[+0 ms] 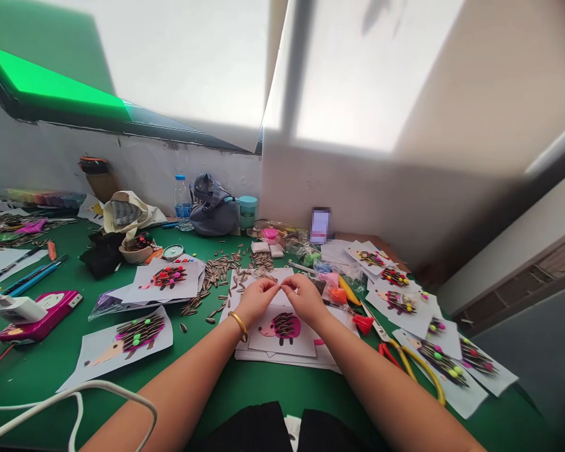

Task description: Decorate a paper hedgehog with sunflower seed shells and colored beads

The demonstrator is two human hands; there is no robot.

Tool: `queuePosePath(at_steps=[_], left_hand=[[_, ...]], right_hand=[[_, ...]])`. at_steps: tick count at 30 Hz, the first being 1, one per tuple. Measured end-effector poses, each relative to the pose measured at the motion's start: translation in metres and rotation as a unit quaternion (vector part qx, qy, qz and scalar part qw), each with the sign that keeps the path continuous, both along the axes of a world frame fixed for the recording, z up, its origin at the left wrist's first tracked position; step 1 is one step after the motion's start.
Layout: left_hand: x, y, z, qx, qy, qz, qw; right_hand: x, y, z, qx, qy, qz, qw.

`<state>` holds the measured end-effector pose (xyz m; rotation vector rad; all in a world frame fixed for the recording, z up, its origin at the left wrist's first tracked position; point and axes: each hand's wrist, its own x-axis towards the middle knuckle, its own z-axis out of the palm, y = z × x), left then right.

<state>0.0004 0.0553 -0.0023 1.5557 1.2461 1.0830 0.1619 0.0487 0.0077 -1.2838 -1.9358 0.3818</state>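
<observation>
My left hand [257, 301], with a gold bangle [238, 326] at its wrist, and my right hand [306, 301] meet at the fingertips. Both are closed in a pinch, and whatever is between them is too small to make out. Just below them lies a paper hedgehog picture [285, 328], its pink body covered with dark striped seeds. Under it are several white sheets [263, 355]. Loose sunflower seeds [219, 273] are scattered left of and beyond my left hand. Small bags [332, 281] of pink and orange material lie beyond my right hand.
Yellow-handled scissors [412, 364] and red-handled ones [390, 353] lie by my right forearm. Finished-looking hedgehog cards [445, 364] spread at right, others [127, 342] at left. A white cable [117, 389] crosses my left forearm. A bottle [182, 204] and phone [320, 225] stand behind.
</observation>
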Motion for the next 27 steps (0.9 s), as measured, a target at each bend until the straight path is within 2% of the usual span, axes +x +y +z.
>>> queuePosePath(at_steps=[6,11,18,23,27], left_hand=[[-0.0012,-0.0007,-0.0044,0.022,0.038,-0.024,0.999],[-0.0006,-0.0016,-0.007,0.016,0.072,-0.004,0.997],[-0.0029,0.0011,-0.0075,0.021,0.073,0.005,0.997],[-0.0051,0.0012,-0.0085,0.039,0.086,-0.006,0.996],[-0.0063,-0.0008,-0.0065,0.055,0.091,-0.012,0.994]], right_hand=[[0.0023,0.0001,-0.0009,0.001,0.006,0.018,1.0],[0.0005,-0.0032,0.0017,0.015,0.015,0.017,1.0],[-0.0044,-0.0063,0.0017,0.024,0.011,0.03,0.999],[-0.0053,-0.0078,0.0058,0.04,0.001,0.025,0.999],[-0.0071,-0.0069,0.0054,0.003,-0.006,0.016,1.0]])
